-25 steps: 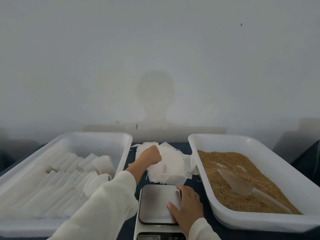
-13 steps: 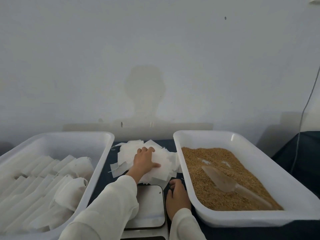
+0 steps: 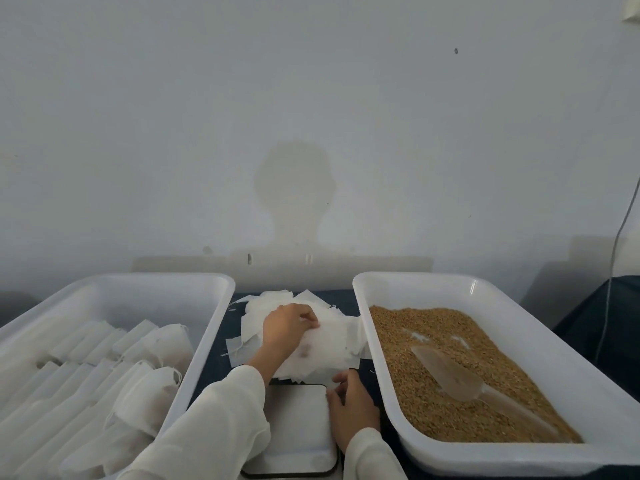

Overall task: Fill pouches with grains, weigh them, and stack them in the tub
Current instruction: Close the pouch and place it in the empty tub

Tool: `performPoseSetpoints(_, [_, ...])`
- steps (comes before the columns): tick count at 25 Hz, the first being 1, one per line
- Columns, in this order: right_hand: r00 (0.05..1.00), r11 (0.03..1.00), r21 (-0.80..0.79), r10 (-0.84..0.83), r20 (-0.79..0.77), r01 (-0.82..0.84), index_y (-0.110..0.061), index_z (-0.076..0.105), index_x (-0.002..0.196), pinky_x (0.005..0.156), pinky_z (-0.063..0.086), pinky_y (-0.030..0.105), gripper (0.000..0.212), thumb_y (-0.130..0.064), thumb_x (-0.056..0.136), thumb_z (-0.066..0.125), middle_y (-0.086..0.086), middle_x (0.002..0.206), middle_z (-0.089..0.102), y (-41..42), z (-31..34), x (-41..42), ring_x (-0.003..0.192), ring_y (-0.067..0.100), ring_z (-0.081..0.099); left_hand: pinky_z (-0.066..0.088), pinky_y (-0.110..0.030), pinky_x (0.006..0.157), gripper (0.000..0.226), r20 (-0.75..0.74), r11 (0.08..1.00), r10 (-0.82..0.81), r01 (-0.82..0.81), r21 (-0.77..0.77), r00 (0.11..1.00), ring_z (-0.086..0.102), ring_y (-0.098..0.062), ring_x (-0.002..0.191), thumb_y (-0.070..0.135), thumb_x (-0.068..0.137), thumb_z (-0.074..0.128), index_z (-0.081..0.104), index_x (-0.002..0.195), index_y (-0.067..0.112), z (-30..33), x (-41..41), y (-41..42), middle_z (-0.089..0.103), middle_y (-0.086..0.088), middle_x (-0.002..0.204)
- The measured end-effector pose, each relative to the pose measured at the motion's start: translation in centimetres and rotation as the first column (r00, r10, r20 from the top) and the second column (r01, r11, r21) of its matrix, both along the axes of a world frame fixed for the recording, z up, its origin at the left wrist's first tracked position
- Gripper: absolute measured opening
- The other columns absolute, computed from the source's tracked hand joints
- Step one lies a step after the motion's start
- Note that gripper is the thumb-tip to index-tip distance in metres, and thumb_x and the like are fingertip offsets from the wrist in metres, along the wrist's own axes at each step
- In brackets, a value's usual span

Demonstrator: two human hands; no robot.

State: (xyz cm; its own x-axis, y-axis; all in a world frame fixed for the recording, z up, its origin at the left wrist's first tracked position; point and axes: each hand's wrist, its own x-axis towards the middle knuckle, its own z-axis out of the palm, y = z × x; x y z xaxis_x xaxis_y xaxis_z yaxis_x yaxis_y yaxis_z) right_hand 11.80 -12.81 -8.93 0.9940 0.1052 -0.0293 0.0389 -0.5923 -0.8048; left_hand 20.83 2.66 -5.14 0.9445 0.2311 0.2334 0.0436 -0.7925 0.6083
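Observation:
A loose pile of empty white pouches (image 3: 332,344) lies on the dark table between two white tubs. My left hand (image 3: 289,323) is on top of the pile, its fingers pinching the edge of one pouch. My right hand (image 3: 351,407) rests at the near edge of the pile, beside the scale (image 3: 294,431), fingers curled against the lowest pouches. The right tub (image 3: 540,344) holds brown grain (image 3: 426,341) with a clear plastic scoop (image 3: 450,375) lying in it. The left tub (image 3: 207,327) holds rows of filled white pouches (image 3: 104,372).
The scale's grey platform sits at the near edge between my forearms with nothing on it. A pale wall rises right behind the tubs. A thin cable (image 3: 620,237) hangs at the far right above a dark cloth-covered surface.
My left hand has shifted from lying flat on the pile to pinching a pouch. My right hand has slid forward off the scale's side to the near edge of the pile.

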Motion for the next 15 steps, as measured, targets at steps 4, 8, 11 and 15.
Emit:
performPoseSetpoints(4, [0.996,0.986,0.144,-0.083,-0.03,0.087,-0.014,0.046,0.107,0.08,0.045,0.028,0.016,-0.005,0.096,0.039,0.005,0.096,0.058,0.1,1.0,0.0,0.092,0.021,0.057,0.044,-0.027,0.07,0.007,0.15,0.964,0.099,-0.058,-0.26,0.984,0.061,-0.009,0.082,0.028,0.086,0.065,0.066,0.079,0.027,2.7,-1.7,-0.4,0.069,0.014,0.087])
performPoseSetpoints(8, [0.998,0.935,0.35,-0.057,0.007,0.051,-0.012,0.043,0.12,0.087,0.04,0.027,0.024,-0.009,0.096,0.043,0.01,0.115,0.054,1.0,3.8,-0.9,0.103,0.022,0.052,0.044,-0.03,0.07,0.006,0.224,0.759,0.209,-0.013,-0.651,0.952,0.058,-0.019,0.084,0.018,0.095,0.052,0.056,0.094,0.014,6.0,-3.2,-1.3,0.068,0.001,0.094])
performPoseSetpoints(11, [0.999,0.825,0.565,-0.033,0.04,0.005,-0.016,0.041,0.128,0.092,0.041,0.03,0.03,-0.017,0.098,0.045,0.004,0.119,0.049,1.5,7.7,-1.7,0.105,0.018,0.05,0.04,-0.024,0.063,0.007,0.286,0.689,0.167,0.096,-0.719,0.943,0.053,-0.013,0.075,0.015,0.095,0.05,0.053,0.089,0.016,8.6,-5.2,-1.6,0.062,-0.001,0.089])
performPoseSetpoints(15, [0.998,0.584,0.811,0.042,-0.055,0.02,-0.01,0.05,0.117,0.076,0.052,0.035,0.026,-0.028,0.098,0.046,0.013,0.11,0.058,-0.5,13.3,-0.9,0.095,0.026,0.06,0.044,-0.026,0.064,0.008,0.292,0.678,0.025,0.198,-0.708,0.956,0.053,-0.015,0.074,0.016,0.095,0.051,0.055,0.088,0.015,10.7,-8.0,-3.0,0.059,-0.001,0.085])
